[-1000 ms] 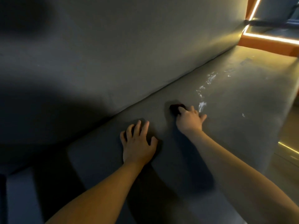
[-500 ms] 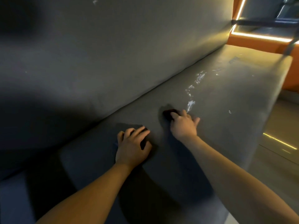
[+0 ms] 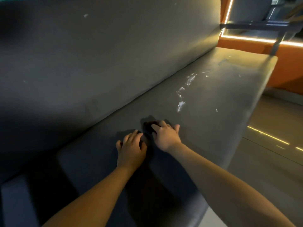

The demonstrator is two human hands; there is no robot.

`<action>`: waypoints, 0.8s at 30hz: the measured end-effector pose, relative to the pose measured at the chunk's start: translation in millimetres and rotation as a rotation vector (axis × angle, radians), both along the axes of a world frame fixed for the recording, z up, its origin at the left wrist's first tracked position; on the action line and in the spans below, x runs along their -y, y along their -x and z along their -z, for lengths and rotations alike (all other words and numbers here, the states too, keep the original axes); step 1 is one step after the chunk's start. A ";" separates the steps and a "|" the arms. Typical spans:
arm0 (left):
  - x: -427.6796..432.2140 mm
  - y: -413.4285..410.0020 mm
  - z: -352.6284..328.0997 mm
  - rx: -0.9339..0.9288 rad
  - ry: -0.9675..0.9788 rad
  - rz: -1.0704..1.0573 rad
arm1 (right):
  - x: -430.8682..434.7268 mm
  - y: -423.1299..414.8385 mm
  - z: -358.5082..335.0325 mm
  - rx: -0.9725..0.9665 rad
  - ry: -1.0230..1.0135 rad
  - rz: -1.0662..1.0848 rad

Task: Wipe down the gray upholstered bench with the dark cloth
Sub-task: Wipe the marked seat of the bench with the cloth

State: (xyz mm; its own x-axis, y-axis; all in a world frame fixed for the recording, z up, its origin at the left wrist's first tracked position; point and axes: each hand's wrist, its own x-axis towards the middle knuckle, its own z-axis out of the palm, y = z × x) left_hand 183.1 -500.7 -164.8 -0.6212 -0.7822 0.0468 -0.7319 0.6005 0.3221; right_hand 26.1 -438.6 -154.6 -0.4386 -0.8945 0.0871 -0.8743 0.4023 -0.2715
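The gray upholstered bench [image 3: 221, 102] runs from lower left to upper right, its backrest [image 3: 98, 54] filling the left. My right hand [image 3: 165, 136] presses the dark cloth [image 3: 148, 126] onto the seat, and only a dark edge of the cloth shows beyond the fingers. My left hand [image 3: 131, 148] rests palm down on the seat just left of it, fingers loosely bent, holding nothing. White smears [image 3: 181, 105] streak the seat beyond the cloth, toward the far end.
An orange wall [image 3: 288, 69] with glowing light strips stands past the bench's far end. A metal rail [image 3: 255, 26] crosses at the top right. Tan floor [image 3: 270, 153] with light lines lies to the right of the seat edge.
My right hand has drawn the cloth back toward me, away from the white smears. My left hand has shifted right and now sits close beside the right hand.
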 end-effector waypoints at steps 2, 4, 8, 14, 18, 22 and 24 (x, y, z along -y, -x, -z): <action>-10.8 -7.3 -2.0 0.045 -0.023 0.031 | -16.7 31.7 2.6 0.006 -0.006 0.139; -22.8 -15.1 -1.7 0.094 -0.011 0.048 | -34.6 59.9 2.5 0.030 -0.015 0.335; -40.2 -22.1 -0.3 0.100 0.024 0.032 | -35.1 49.3 -3.5 0.090 -0.064 0.466; -55.4 -24.4 0.0 0.058 0.046 -0.062 | -16.0 -54.4 -5.9 0.150 -0.021 0.090; -65.8 -34.5 1.3 0.019 0.009 -0.080 | -33.3 -57.2 -4.5 0.151 -0.005 -0.133; -76.9 -46.9 -0.6 0.061 -0.030 -0.016 | -60.9 0.9 -4.2 0.065 -0.023 0.051; -82.0 -49.1 -3.0 0.063 -0.052 0.004 | -79.0 23.4 -4.9 0.089 -0.031 0.272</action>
State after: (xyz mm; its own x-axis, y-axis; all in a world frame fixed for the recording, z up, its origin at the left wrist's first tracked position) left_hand 232.2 -418.7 -161.8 -0.6244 -0.7804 -0.0331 -0.7497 0.5869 0.3057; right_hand 2.7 -359.6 -149.7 -0.6678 -0.7443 0.0117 -0.7061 0.6284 -0.3265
